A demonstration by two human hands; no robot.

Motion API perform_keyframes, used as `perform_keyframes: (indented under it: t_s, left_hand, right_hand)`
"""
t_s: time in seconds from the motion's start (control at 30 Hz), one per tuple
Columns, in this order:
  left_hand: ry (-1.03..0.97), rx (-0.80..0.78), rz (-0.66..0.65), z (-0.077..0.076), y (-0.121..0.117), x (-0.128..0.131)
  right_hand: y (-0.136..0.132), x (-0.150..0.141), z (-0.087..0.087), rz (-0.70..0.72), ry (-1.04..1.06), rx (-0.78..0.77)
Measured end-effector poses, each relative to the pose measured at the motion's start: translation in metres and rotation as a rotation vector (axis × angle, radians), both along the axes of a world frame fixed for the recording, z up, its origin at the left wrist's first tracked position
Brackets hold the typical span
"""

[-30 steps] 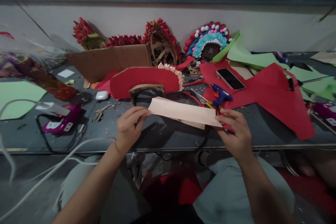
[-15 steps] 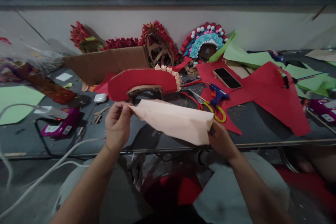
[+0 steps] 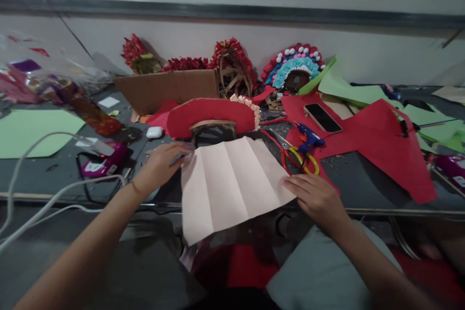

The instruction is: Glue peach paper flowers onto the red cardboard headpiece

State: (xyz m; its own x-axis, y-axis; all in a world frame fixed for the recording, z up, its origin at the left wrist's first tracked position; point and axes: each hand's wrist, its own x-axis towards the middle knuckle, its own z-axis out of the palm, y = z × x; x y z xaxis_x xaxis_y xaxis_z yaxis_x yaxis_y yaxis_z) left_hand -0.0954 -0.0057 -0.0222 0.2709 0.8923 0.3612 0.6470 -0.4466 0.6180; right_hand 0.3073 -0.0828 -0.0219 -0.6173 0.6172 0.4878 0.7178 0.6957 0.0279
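A pale peach sheet of paper point(image 3: 232, 184) with several fold creases lies spread at the table's front edge, its lower part hanging past it. My left hand point(image 3: 163, 167) is at the sheet's upper left corner, thumb and fingers apart; whether it touches the paper is unclear. The right corner is gripped by my right hand point(image 3: 319, 198), fingers over the paper and thumb hidden. Just behind the sheet is a red arched cardboard piece point(image 3: 207, 111) with peach ruffled trim point(image 3: 252, 106) along its right end.
Yellow-and-red scissors point(image 3: 307, 162), a blue glue gun point(image 3: 308, 138) and a phone point(image 3: 323, 117) lie among red sheets point(image 3: 392, 140) at right. At left are a white earbud case point(image 3: 154, 131), a purple power strip point(image 3: 112, 160) and white cables point(image 3: 54, 198). Cardboard point(image 3: 170, 87) stands behind.
The peach paper has been unfolded from a narrow folded shape into a wide creased sheet and lowered. My left hand has loosened its pinch; the view has shifted slightly.
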Motion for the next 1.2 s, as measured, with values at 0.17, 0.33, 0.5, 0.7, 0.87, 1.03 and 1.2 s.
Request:
perform_keyframes:
  t_s: [0.17, 0.33, 0.5, 0.7, 0.87, 1.03, 1.2]
  left_hand:
    - [0.342, 0.104, -0.102, -0.02, -0.058, -0.009]
    - [0.642, 0.079, -0.213, -0.06, -0.13, -0.014]
    - [0.594, 0.13, -0.147, -0.087, -0.143, -0.008]
    - [0.277, 0.136, -0.192, -0.059, -0.107, -0.016]
    - [0.144, 0.129, -0.157, -0.046, -0.092, -0.02]
    - [0.112, 0.078, 0.104, -0.038, -0.086, -0.012]
    - [0.058, -0.195, 0.363, -0.023, -0.083, -0.004]
  right_hand:
    - [-0.018, 0.006, -0.01, -0.007, -0.02, -0.055]
    - [-0.028, 0.005, -0.008, -0.014, -0.052, -0.096]
    - [-0.027, -0.01, -0.009, 0.024, -0.085, -0.111]
    - [-0.016, -0.006, -0.01, 0.048, -0.068, -0.148]
    - [-0.009, 0.003, -0.008, 0.042, 0.081, -0.31]
    - [0.011, -0.004, -0.008, -0.152, 0.453, -0.715]
    - [0.043, -0.025, -0.016, -0.354, 0.64, -0.804]
